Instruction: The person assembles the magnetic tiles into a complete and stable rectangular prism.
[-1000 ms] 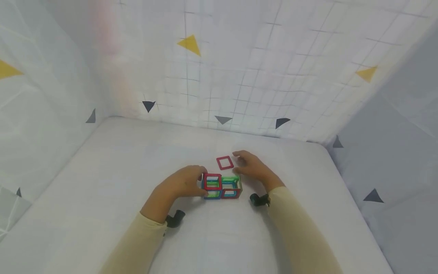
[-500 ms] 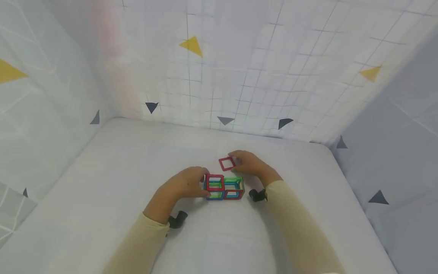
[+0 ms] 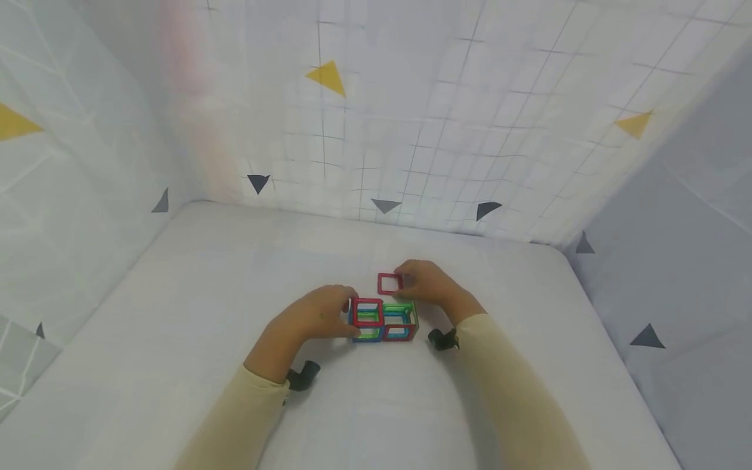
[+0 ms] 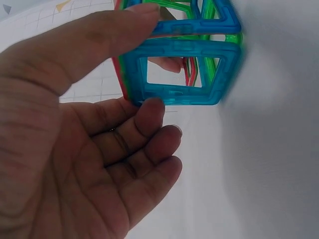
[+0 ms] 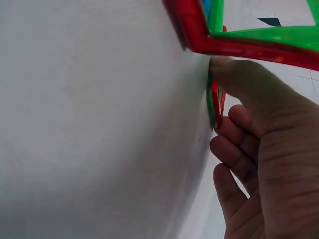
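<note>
Two joined cubes of magnetic tiles (image 3: pixel 369 325), open-framed in red, green and blue, stand on the white table. A red square covers the left cube's top; the right cube is open above. My left hand (image 3: pixel 320 314) grips the left end, thumb at the front and fingertips behind. In the left wrist view the thumb lies over a blue tile (image 4: pixel 179 48) and the other fingers curl loosely below. Just behind the cubes, my right hand (image 3: pixel 431 284) pinches a loose red square magnetic tile (image 3: pixel 380 284) by its edges. That tile shows edge-on, red and green (image 5: pixel 216 102), in the right wrist view.
A white sheet covers the table (image 3: pixel 376 405). Pale walls (image 3: pixel 388 130) with grid lines and coloured triangles rise behind and at both sides. Black wrist cameras (image 3: pixel 304 376) hang under both wrists, close to the tabletop.
My right hand has moved left onto the loose red tile and now pinches it. The tile has turned to sit squarer with the cubes. My left hand keeps its grip.
</note>
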Available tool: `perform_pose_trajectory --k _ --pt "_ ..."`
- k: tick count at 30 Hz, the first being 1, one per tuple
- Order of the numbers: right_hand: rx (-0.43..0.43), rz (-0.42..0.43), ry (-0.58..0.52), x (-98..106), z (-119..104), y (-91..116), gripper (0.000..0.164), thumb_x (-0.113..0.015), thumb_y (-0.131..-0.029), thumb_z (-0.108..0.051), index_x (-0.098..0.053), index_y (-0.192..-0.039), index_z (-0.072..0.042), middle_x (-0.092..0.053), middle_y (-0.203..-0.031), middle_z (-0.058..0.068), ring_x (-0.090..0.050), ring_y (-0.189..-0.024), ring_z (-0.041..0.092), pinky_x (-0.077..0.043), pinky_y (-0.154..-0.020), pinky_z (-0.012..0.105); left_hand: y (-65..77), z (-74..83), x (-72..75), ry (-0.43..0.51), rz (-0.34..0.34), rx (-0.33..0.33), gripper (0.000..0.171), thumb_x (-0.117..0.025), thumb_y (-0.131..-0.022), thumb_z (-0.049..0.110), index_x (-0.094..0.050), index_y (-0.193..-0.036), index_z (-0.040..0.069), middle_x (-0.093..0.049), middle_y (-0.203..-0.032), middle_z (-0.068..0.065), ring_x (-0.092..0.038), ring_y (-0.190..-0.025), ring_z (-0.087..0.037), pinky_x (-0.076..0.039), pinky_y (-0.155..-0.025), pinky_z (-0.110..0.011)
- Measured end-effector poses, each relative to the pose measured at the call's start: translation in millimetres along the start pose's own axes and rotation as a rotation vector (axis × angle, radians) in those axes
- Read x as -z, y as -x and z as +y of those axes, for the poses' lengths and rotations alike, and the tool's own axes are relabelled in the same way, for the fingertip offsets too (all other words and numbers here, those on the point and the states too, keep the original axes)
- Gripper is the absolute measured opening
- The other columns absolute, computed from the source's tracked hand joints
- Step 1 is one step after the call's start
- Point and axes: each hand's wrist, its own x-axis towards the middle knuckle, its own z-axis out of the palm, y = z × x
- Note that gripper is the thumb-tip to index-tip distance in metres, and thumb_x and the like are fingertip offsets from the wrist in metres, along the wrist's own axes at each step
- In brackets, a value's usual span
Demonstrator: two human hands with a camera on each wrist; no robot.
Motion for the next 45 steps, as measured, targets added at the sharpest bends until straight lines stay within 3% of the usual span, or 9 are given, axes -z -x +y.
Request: perform_pose_trajectory --k 7,19,28,45 --pt "-0.02 0.016 0.015 2.5 -2.7 5.3 0.062 -0.085 -0.077 -0.042 -0.065 -0.131 -0.018 -0.065 -0.125 -0.002 -0.056 -0.121 0.02 -0.052 -0.099 0.041 -0.9 -0.4 0.1 0.011 -0.004 0.002 0.066 -0.088 -0.074 0.036 -0.059 -0.129 0.018 -0.064 -0.108 0.002 -0.058 -0.097 -0.017 -0.057 -0.087 -0.04" --pt "-0.093 0.083 -0.081 17.9 -3.1 23.2 0.063 -0.085 -0.077 -0.042 -0.063 -0.132 -0.021 -0.061 -0.134 0.003 -0.05 -0.131 0.027 -0.051 -0.1 0.051 -3.1 0.2 -0.5 0.007 -0.009 0.012 0.067 -0.088 -0.074 0.036 -0.058 -0.131 0.018 -0.065 -0.108 0.001 -0.058 -0.099 -0.017 -0.057 -0.087 -0.04" --pt "-0.017 0.108 -0.048 33.3 -10.1 44.0 0.059 -0.084 -0.078 -0.039 -0.065 -0.129 -0.019 -0.063 -0.131 0.002 -0.053 -0.127 0.027 -0.052 -0.097 0.05 -3.8 0.8 -1.8 0.003 -0.019 0.023 0.069 -0.088 -0.075 0.036 -0.057 -0.133 0.018 -0.064 -0.108 0.001 -0.058 -0.1 -0.018 -0.056 -0.088 -0.04" --pt "0.088 0.074 -0.023 35.3 -29.6 76.7 0.056 -0.086 -0.075 -0.037 -0.067 -0.125 -0.022 -0.064 -0.128 -0.004 -0.055 -0.124 0.021 -0.055 -0.093 0.047 -1.6 -2.1 -1.8 0.018 -0.025 0.019 0.067 -0.087 -0.075 0.035 -0.057 -0.133 0.017 -0.064 -0.108 0.001 -0.058 -0.099 -0.018 -0.056 -0.087 -0.041"
